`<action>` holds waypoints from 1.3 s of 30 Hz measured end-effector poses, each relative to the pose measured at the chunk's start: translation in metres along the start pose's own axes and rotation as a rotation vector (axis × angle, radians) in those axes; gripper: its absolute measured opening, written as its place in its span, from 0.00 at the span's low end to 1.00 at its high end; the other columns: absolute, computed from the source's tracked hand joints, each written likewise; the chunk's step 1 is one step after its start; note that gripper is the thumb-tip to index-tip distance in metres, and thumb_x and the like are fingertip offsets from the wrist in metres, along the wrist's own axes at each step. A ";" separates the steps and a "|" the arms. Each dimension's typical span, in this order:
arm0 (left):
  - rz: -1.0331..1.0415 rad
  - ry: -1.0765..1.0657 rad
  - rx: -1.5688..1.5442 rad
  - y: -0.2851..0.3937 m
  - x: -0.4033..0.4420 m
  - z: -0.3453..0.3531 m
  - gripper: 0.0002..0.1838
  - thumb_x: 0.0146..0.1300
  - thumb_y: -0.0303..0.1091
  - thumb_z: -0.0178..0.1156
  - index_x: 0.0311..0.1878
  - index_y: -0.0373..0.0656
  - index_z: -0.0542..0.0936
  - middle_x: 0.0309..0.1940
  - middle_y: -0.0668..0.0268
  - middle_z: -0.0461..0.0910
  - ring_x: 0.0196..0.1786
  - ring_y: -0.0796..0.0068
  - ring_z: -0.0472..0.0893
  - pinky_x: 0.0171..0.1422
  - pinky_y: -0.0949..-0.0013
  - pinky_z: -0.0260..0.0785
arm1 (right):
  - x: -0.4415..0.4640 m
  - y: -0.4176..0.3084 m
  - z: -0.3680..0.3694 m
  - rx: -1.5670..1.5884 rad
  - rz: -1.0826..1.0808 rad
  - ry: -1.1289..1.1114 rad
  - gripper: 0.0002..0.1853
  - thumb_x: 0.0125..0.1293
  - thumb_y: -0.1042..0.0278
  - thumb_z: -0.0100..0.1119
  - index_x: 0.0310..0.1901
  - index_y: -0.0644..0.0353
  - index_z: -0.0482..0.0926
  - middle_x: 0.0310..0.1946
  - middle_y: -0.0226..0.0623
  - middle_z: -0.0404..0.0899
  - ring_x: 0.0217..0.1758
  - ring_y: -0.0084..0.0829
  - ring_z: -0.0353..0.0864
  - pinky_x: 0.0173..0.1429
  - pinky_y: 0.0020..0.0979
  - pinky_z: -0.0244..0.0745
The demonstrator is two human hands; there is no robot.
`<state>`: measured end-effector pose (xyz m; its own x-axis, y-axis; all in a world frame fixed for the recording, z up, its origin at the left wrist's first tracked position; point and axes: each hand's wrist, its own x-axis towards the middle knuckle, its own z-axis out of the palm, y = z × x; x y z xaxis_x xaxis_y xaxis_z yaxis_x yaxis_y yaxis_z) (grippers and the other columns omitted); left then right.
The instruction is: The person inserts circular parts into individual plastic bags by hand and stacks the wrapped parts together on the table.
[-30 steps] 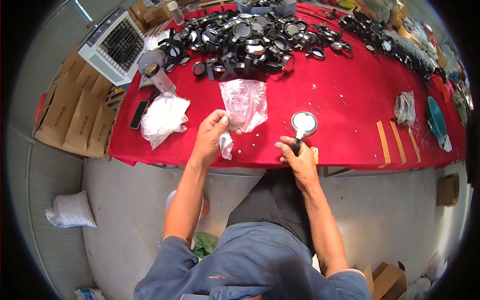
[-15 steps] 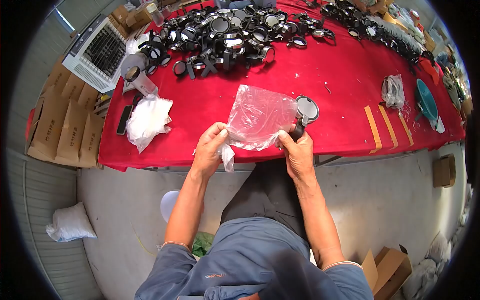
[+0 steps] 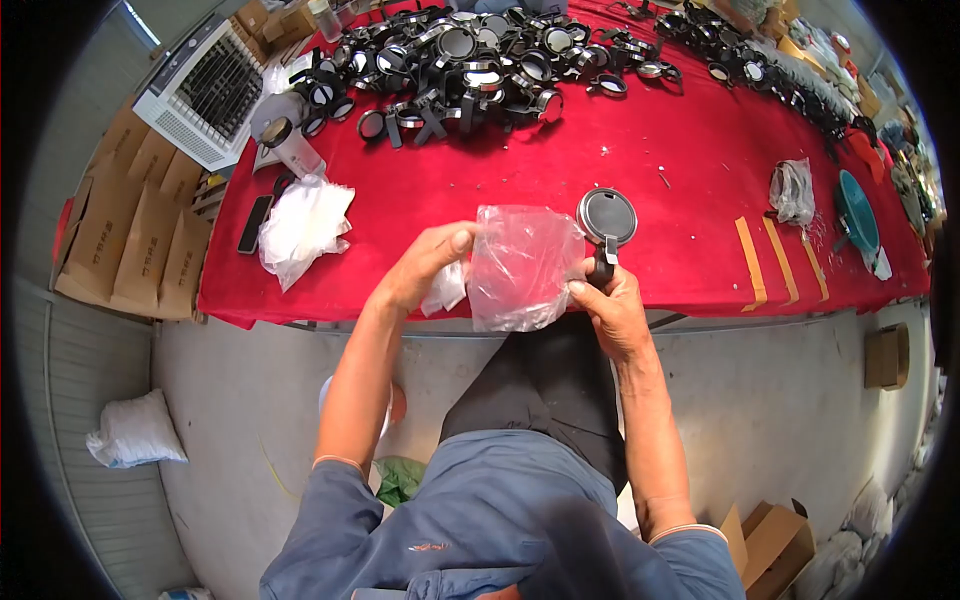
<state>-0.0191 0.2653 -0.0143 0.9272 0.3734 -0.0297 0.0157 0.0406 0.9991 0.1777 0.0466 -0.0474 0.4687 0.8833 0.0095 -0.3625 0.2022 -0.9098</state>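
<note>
A clear plastic bag [image 3: 522,268] is spread upright between my two hands, above the front edge of the red table. My left hand [image 3: 428,268] is at its left edge, thumb and fingertips close together, with more crumpled whitish plastic [image 3: 446,287] hanging below the fingers. My right hand [image 3: 615,308] pinches the bag's right edge and also grips the black handle of a round cup lid [image 3: 608,216]. The lid's dark grey disc with a metal rim faces up, just right of the bag. Whether the bag's mouth is parted, I cannot tell.
Many similar lids [image 3: 480,75] are heaped at the back of the red table [image 3: 690,190]. At left lie a stack of plastic bags [image 3: 300,225], a phone [image 3: 255,224] and a clear jar [image 3: 292,150]. Yellow tape strips [image 3: 750,262] and a teal basin [image 3: 857,210] are at right.
The bag has come lower and hangs straighter. My left hand has shifted up along its left edge. In my right hand the lid has turned, showing a darker face and its metal clip.
</note>
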 end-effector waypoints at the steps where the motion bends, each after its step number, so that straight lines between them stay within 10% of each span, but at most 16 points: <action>1: -0.069 -0.041 0.050 0.010 0.001 -0.006 0.41 0.72 0.67 0.60 0.64 0.33 0.81 0.50 0.62 0.85 0.54 0.74 0.82 0.63 0.68 0.74 | -0.001 -0.005 -0.001 -0.015 0.032 -0.047 0.08 0.69 0.75 0.69 0.47 0.64 0.85 0.36 0.26 0.85 0.39 0.18 0.81 0.46 0.25 0.77; 6: -0.163 -0.071 0.067 0.011 0.017 0.007 0.18 0.68 0.38 0.73 0.55 0.37 0.86 0.39 0.73 0.84 0.37 0.87 0.76 0.40 0.77 0.67 | 0.006 -0.012 -0.016 -0.160 0.079 -0.077 0.09 0.69 0.74 0.69 0.49 0.65 0.85 0.37 0.26 0.84 0.39 0.17 0.80 0.47 0.24 0.76; 13: 0.031 0.267 0.130 0.003 0.011 0.033 0.07 0.67 0.31 0.74 0.38 0.38 0.87 0.26 0.73 0.82 0.27 0.87 0.76 0.29 0.78 0.67 | -0.002 -0.013 -0.004 -0.588 -0.248 0.555 0.14 0.69 0.62 0.74 0.46 0.65 0.85 0.31 0.27 0.82 0.32 0.20 0.77 0.39 0.27 0.75; 18: 0.088 0.337 0.107 0.004 0.010 0.069 0.06 0.61 0.23 0.76 0.35 0.37 0.86 0.24 0.72 0.82 0.28 0.86 0.80 0.30 0.75 0.70 | -0.012 0.007 0.046 -0.421 -0.198 0.446 0.23 0.60 0.61 0.83 0.50 0.64 0.84 0.36 0.26 0.83 0.37 0.17 0.77 0.42 0.25 0.74; 23: 0.064 0.277 0.494 0.005 0.000 0.083 0.18 0.54 0.34 0.83 0.44 0.38 0.86 0.33 0.68 0.87 0.36 0.85 0.82 0.39 0.74 0.74 | 0.010 0.023 0.042 -0.563 -0.278 0.565 0.13 0.64 0.68 0.73 0.42 0.70 0.84 0.37 0.49 0.88 0.40 0.44 0.87 0.49 0.42 0.79; 26: 0.180 0.433 0.675 0.014 -0.005 0.073 0.30 0.51 0.45 0.83 0.54 0.38 0.85 0.40 0.63 0.87 0.37 0.76 0.82 0.42 0.67 0.75 | 0.008 0.021 0.038 -0.710 -0.307 0.529 0.11 0.63 0.69 0.72 0.41 0.68 0.84 0.34 0.46 0.88 0.37 0.43 0.87 0.48 0.45 0.79; 32: 0.345 0.390 0.798 0.033 0.009 0.071 0.16 0.61 0.37 0.75 0.47 0.38 0.86 0.35 0.63 0.86 0.30 0.75 0.78 0.36 0.69 0.72 | 0.000 0.003 0.052 -0.814 -0.142 0.408 0.13 0.66 0.69 0.72 0.47 0.67 0.85 0.38 0.36 0.89 0.41 0.26 0.85 0.50 0.33 0.80; 34: 0.264 0.403 0.660 0.026 0.018 0.069 0.10 0.65 0.35 0.71 0.41 0.36 0.85 0.31 0.57 0.85 0.35 0.60 0.85 0.40 0.61 0.76 | 0.002 0.001 0.046 -0.788 -0.120 0.394 0.13 0.66 0.68 0.73 0.46 0.66 0.85 0.37 0.35 0.88 0.40 0.25 0.84 0.49 0.32 0.79; 39: 0.256 0.513 0.637 0.029 0.020 0.074 0.09 0.69 0.32 0.68 0.39 0.35 0.86 0.20 0.61 0.81 0.23 0.75 0.80 0.30 0.68 0.70 | -0.015 -0.009 0.004 -0.796 -0.307 0.433 0.14 0.64 0.63 0.74 0.32 0.63 0.81 0.21 0.35 0.78 0.23 0.31 0.76 0.32 0.36 0.72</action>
<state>0.0275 0.2052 0.0163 0.6490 0.6796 0.3420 0.1790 -0.5733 0.7996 0.1706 0.0328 -0.0375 0.7671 0.5743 0.2859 0.4056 -0.0890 -0.9097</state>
